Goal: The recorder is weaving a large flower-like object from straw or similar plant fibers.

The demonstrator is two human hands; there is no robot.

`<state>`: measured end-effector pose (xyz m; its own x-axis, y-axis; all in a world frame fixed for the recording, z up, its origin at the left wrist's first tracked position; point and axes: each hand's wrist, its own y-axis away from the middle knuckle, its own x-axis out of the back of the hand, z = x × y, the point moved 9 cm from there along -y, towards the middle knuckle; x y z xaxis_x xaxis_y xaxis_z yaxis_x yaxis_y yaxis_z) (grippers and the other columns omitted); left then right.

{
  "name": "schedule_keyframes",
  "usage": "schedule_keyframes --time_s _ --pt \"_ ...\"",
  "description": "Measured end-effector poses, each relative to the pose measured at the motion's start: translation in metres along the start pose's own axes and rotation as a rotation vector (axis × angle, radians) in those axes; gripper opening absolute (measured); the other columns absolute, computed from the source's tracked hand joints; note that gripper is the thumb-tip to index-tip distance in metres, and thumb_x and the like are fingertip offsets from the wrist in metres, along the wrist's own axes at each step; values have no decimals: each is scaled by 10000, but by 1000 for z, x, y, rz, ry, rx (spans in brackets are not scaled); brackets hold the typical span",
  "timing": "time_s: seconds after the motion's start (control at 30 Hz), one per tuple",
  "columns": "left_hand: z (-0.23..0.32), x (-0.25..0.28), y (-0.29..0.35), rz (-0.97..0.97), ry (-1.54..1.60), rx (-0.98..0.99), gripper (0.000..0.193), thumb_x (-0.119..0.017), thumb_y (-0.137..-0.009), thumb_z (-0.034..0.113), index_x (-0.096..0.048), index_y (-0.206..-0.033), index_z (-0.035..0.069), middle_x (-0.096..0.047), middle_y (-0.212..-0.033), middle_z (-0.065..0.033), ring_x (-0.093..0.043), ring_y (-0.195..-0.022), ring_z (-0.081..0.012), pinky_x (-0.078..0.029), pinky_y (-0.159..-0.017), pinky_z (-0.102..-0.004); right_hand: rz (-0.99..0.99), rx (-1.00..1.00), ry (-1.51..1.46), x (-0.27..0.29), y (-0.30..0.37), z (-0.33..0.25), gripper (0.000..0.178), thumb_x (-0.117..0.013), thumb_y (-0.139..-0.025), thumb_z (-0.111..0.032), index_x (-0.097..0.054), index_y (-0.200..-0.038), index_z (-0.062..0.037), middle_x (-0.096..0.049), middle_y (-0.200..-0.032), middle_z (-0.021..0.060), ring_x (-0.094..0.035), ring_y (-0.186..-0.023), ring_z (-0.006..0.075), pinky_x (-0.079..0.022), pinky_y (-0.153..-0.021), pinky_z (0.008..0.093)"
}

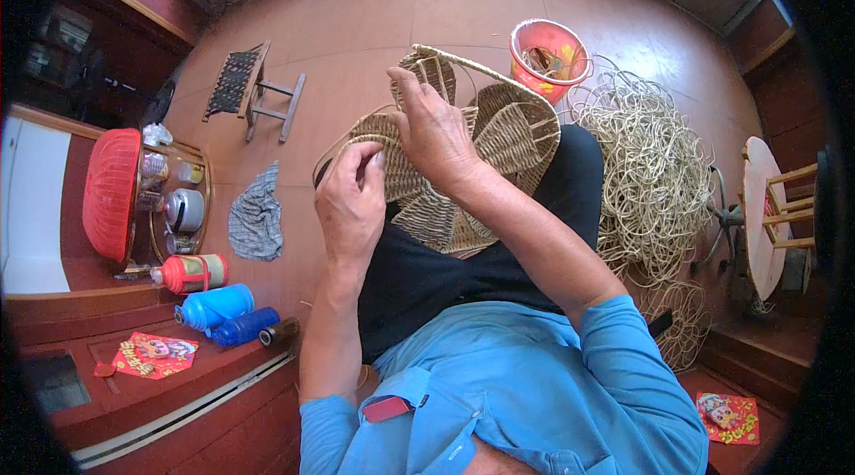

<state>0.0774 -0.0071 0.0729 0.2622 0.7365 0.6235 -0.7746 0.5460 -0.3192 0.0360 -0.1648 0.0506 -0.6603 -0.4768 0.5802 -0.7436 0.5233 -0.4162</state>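
A partly woven straw-coloured basket (512,141) lies tilted across my lap, with petal-shaped woven panels and a corded outer rim. My left hand (350,199) is closed at its left side, thumb and curled forefinger pinching the edge of a woven panel. Over the upper middle of the weave is my right hand (434,130), its forefinger stretched out and the thumb apart from it. The remaining fingers of that hand are partly hidden behind its back. A thin loose strand curves near both hands.
A large heap of pale cord (655,163) lies right of my legs, beside a red bucket (550,52). A low woven-seat stool (240,83) and a grey checked cloth (256,217) are on the left. Thermos flasks (218,304) line the near left; a round wooden board (764,217) stands far right.
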Motion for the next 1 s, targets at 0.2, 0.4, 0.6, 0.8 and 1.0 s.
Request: schedule_keyframes --time_s 0.2,0.4,0.6,0.8,1.0 --pt "2 -16 -7 53 22 -59 136 -691 -992 55 -737 -1116 25 -748 -999 -146 -735 -918 -334 -578 -835 -425 95 -153 -502 2 8 24 356 -697 -1033 -103 -589 -1369 -57 -632 -907 37 -631 -766 147 -548 -692 313" --pt "25 -41 -22 128 -100 -359 177 -683 -950 4 -721 -1113 61 -705 -1063 -118 -691 -1013 -328 -559 -891 -457 -113 -338 -1010 13 15 51 199 -610 -1099 -133 -606 -1279 -49 -616 -886 -35 -540 -708 42 -473 -605 221" --pt "39 -69 -33 16 -192 -471 153 -716 -941 25 -729 -1088 65 -723 -1048 -98 -683 -1015 -312 -555 -903 -437 -85 -249 -777 73 7 96 222 -581 -1127 -142 -574 -1310 -17 -660 -930 10 -580 -810 68 -501 -729 237" --pt "45 -73 -47 58 -109 -450 69 -725 -969 104 -714 -1036 91 -717 -921 -100 -685 -896 -318 -560 -816 -446 43 -147 -762 130 -21 71 260 -634 -1105 -128 -558 -1323 -9 -732 -1041 56 -632 -889 80 -540 -791 246" --pt "45 -84 -45 145 -202 -418 83 -721 -986 158 -717 -1033 89 -703 -892 -103 -675 -863 -320 -549 -792 -456 131 -38 -610 122 -5 51 392 -693 -1046 -94 -533 -1397 -19 -776 -1118 117 -733 -998 159 -593 -854 308"
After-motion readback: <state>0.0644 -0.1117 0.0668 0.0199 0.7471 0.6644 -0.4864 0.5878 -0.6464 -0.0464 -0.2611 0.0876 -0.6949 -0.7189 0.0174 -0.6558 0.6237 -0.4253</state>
